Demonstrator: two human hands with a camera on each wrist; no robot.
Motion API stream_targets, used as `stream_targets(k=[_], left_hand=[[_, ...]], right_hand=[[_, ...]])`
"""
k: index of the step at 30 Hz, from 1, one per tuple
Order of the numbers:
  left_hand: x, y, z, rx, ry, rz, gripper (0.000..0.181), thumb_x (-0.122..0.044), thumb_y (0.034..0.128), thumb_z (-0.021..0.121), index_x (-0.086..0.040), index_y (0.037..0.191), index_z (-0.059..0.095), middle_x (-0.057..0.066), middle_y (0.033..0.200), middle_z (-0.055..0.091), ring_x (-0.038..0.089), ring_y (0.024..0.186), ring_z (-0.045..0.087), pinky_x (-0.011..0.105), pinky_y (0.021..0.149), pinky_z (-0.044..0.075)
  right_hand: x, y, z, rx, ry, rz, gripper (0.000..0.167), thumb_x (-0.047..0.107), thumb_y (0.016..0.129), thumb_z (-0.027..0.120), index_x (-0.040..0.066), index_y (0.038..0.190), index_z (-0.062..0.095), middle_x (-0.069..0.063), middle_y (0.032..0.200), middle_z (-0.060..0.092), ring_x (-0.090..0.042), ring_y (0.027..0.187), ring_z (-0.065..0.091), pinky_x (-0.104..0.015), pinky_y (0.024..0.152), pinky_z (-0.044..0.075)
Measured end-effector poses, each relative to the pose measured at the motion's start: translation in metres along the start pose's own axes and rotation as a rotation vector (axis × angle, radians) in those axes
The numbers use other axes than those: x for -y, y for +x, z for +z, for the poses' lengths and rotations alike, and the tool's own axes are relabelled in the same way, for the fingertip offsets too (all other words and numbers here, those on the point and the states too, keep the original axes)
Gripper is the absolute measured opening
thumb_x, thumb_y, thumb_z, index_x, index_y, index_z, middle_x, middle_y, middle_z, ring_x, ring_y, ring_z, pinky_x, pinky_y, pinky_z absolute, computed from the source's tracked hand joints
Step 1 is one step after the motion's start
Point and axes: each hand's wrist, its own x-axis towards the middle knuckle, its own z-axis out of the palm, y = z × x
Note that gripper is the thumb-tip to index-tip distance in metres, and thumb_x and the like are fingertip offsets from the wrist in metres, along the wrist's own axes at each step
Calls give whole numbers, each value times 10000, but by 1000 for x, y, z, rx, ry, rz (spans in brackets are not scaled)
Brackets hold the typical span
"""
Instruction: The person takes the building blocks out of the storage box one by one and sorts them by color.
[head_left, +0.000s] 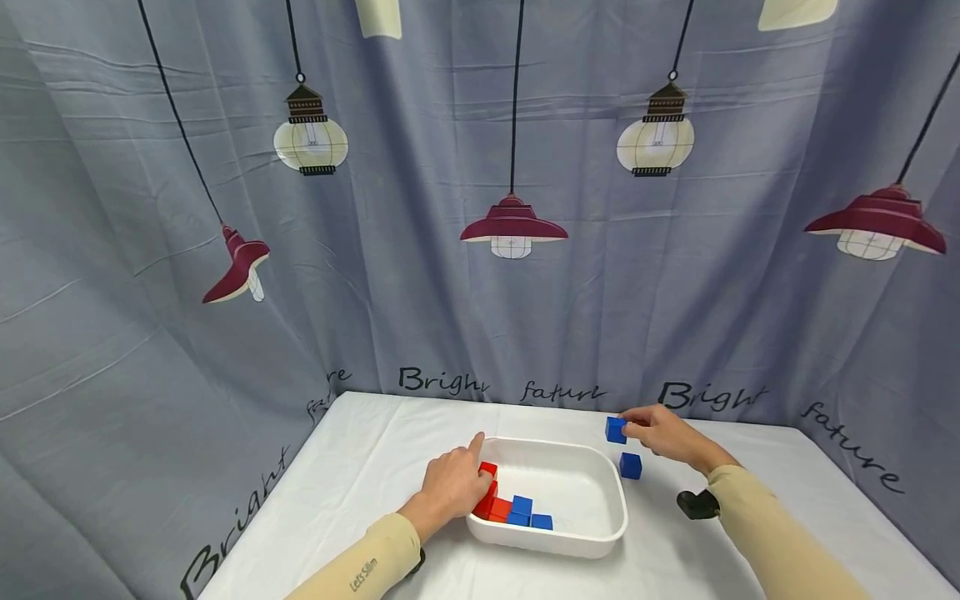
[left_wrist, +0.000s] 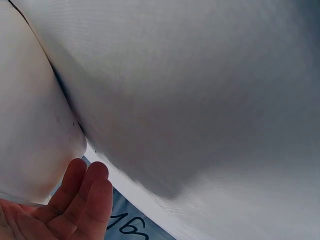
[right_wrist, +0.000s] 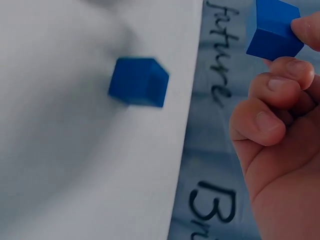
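Note:
A white tray point(head_left: 573, 542) holds several red blocks point(head_left: 501, 510) at its left end and several blue blocks point(head_left: 542, 522) beside them. My left hand point(head_left: 450, 483) grips the tray's left wall, thumb over the inner side near the red blocks. In the left wrist view its fingers point(left_wrist: 95, 200) lie against the tray's outer side point(left_wrist: 35, 110). To the right of the tray, my right hand point(head_left: 667, 435) pinches a blue block point(right_wrist: 275, 30) between thumb and fingers, raised off the table. Another blue block point(head_left: 631, 466) rests on the table below that hand, close to the tray's right rim.
A white cloth covers the table point(head_left: 360, 467). Behind it hangs a grey-blue curtain point(head_left: 420, 292) printed with lamps and lettering, close to the table's back edge.

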Motion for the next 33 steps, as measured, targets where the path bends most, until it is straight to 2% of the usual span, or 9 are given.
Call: stream_targets(k=[4,8,15,23,33], left_hand=[[-2,1,-1,-1,-4,3,668,-337,924,605,-127,1530,418,93,1142,700,231,915,662,472,889,545],[-4,2,-2,-9,-5,9,667,-334,923,603,-125,1530,419,95,1138,700,227,901,660,464,878,550],[-3,1,-1,-2,9,3,668,-334,919,606,-118,1524,424,101,1129,700,229,898,658,465,884,550],[-2,1,-1,-9,6,5,664,-337,922,604,-117,1523,425,103,1129,699,236,906,663,473,892,550],[-1,0,-1,-7,12,3,663,-343,926,605,-118,1523,426,103,1128,699,232,899,661,467,888,551]], right_hand=[[-17,-2,-5,-12,-12,31,522,241,976,584,-58,1400,530,-39,835,579,-194,712,500,-298,560,424],[-31,-6,-10,-17,-9,37,555,236,995,563,-89,1434,469,-57,814,555,-207,698,503,-303,562,423],[-52,-10,-10,25,72,74,522,192,1030,517,-88,1460,422,-18,680,476,-167,558,431,-276,515,385],[-68,-15,-7,35,113,89,547,166,1052,479,-110,1499,326,-66,711,488,-172,568,422,-279,520,386],[-84,-18,3,11,152,140,531,133,1043,477,-117,1488,332,-61,707,489,-180,568,429,-281,517,375]])
